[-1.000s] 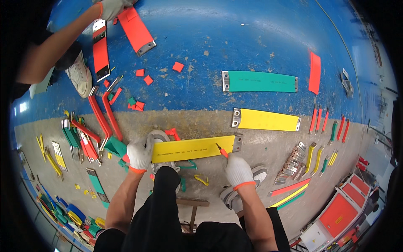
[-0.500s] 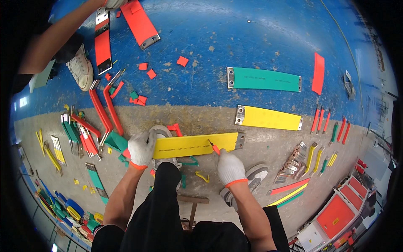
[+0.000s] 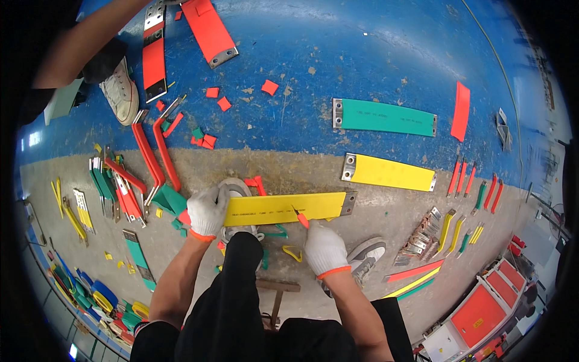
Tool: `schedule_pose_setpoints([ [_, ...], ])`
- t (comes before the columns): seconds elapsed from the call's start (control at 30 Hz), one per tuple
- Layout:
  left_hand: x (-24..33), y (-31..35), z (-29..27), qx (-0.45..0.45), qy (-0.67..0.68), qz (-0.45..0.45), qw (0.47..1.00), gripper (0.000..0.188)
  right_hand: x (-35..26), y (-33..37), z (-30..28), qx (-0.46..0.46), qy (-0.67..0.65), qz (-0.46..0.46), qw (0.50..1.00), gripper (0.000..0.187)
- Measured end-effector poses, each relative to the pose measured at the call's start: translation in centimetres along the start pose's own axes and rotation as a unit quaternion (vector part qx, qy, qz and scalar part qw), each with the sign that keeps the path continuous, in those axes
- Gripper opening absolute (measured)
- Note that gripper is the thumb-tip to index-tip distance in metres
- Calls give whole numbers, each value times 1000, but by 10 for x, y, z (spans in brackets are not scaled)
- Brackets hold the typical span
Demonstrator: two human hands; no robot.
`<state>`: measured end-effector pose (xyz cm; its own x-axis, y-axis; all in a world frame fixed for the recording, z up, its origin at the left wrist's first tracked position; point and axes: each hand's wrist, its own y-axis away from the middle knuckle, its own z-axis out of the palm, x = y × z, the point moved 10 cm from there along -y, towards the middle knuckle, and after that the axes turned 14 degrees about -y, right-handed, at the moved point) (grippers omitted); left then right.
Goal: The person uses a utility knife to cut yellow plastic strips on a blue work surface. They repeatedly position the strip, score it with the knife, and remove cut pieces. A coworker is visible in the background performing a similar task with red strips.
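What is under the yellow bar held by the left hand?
A grey shoe shows past both long edges of the yellow bar; the shoe's middle is covered and cannot be seen.

R hand (image 3: pixel 325 248) w/ red-handled tool (image 3: pixel 303 221) now further L along yellow bar (image 3: pixel 265 210), nearer L hand (image 3: pixel 207 212).

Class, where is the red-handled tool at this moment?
In the head view, just below and right of centre, the red-handled tool is in the right hand, its dark tip over the yellow bar.
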<state>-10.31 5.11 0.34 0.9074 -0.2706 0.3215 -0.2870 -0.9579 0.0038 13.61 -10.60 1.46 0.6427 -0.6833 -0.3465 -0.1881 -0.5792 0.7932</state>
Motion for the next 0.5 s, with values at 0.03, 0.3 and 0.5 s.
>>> schedule_pose_setpoints([
  [0.03, 1, 0, 0, 4, 2, 2, 1000, 33, -3, -1, 0, 1, -3, -4, 1000, 19],
  [0.3, 8, 1, 0, -8, -6, 25, 1000, 33, 1, -13, 10, 7, -13, 15, 1000, 21],
  [0.5, 6, 2, -3, 5, -25, 37, 999, 33, 1, -3, 15, 22, -7, 17, 1000, 19],
])
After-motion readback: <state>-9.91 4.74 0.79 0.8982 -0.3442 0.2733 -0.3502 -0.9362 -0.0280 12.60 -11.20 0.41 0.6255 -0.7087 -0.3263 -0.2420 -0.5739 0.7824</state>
